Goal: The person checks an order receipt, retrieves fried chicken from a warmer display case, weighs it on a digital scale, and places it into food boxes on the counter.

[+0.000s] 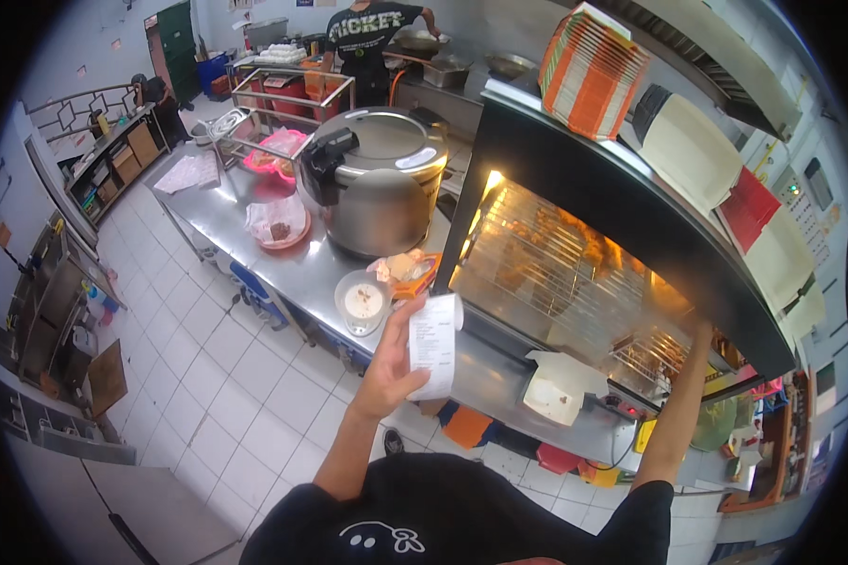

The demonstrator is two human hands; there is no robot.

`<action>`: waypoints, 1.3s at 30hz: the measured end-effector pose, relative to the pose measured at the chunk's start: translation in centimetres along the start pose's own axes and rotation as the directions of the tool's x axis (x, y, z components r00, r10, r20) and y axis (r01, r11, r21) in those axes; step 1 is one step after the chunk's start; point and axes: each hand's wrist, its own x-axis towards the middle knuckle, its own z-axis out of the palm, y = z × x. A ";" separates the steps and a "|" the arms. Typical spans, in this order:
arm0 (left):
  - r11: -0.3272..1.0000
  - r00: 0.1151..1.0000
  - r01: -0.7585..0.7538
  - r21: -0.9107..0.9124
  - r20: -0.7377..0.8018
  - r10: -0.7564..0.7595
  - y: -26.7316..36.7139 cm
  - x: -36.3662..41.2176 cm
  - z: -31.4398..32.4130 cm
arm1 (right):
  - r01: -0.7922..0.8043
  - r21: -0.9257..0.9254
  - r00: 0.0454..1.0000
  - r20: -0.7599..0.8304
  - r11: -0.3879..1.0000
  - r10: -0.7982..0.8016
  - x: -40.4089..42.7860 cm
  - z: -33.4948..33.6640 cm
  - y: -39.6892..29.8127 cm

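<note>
My left hand (385, 378) holds a printed paper receipt (434, 346) upright, fingers behind it and thumb on its front. My right arm stretches to the right end of a lit food warmer cabinet (608, 162). At its opening my right hand (699, 326) is blurred and partly hidden, so its grip cannot be made out. Browned fried food (572, 226) sits on wire racks behind the glass. Below the glass, an open white paper box (555, 395) rests on the steel counter. A bowl on a small scale (362, 302) stands just beyond the receipt.
A large steel pot (381, 183) occupies the counter, beside a lined pink basket (277, 222). Stacked striped cartons (593, 78) and white boxes (689, 141) top the cabinet. A co-worker (371, 42) stands at the stove. Another person (159, 102) is far left.
</note>
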 end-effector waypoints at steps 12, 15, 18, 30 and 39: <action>0.996 0.986 0.085 0.004 -0.145 -0.083 0.3 -1.6 -3.1 | -0.026 -0.010 0.999 0.040 1.000 0.026 0.7 0.0 -1.0; 0.998 0.984 0.061 0.035 -0.170 -0.054 1.1 -1.9 -2.4 | -0.021 -0.012 0.999 0.043 1.000 0.022 0.5 -0.1 -1.1; 0.997 0.980 0.073 0.024 -0.189 -0.068 2.0 -3.2 -2.2 | 0.001 -0.004 0.999 0.037 1.000 -0.001 0.8 -0.2 -1.7; 0.959 0.920 0.044 0.279 -0.386 0.070 2.6 -7.9 3.9 | 0.090 0.043 0.996 -0.004 0.995 -0.090 3.0 0.5 -2.5; 0.940 0.902 0.161 0.300 -0.432 -0.017 1.7 -10.5 6.4 | 0.072 0.056 0.997 0.038 0.996 -0.074 1.0 1.1 0.9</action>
